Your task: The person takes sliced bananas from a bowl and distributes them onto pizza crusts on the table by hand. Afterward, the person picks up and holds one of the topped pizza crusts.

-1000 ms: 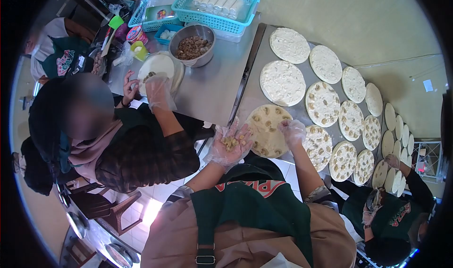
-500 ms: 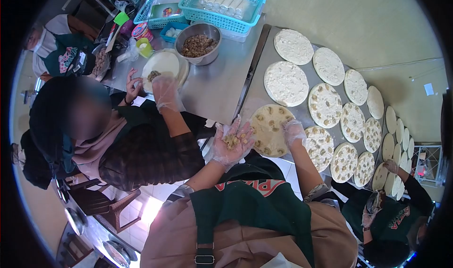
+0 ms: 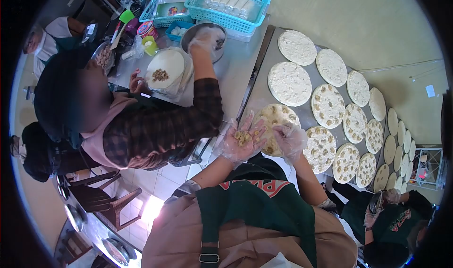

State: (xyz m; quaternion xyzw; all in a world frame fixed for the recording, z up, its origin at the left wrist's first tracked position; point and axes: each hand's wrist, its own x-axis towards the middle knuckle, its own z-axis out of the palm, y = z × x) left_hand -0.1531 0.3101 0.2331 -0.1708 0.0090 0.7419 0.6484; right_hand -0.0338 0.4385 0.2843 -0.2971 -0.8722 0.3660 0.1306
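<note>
My left hand (image 3: 239,140), in a clear plastic glove, is palm up with fingers spread. Small beige topping slices (image 3: 242,138) lie heaped on its palm. My gloved right hand (image 3: 290,140) is just to the right, its fingertips pinched together over the near right part of a pizza base. Whatever is between those fingers is hidden. That pizza base (image 3: 278,111), dotted with similar slices, lies behind both hands at the near left edge of the metal table. Beside it, another topped pizza base (image 3: 319,150) is close to my right hand.
Several pizza bases, some topped, cover the metal table (image 3: 258,92). At left, a co-worker's gloved hand (image 3: 204,42) reaches into a steel bowl (image 3: 222,55), near a white round flatbread (image 3: 165,65) with brown filling. Blue baskets (image 3: 262,18) stand behind. Another co-worker (image 3: 401,216) is at right.
My right hand has drawn back from the pizza base toward my left palm. My left hand has moved slightly right. The left co-worker's hand has gone from the flatbread into the bowl.
</note>
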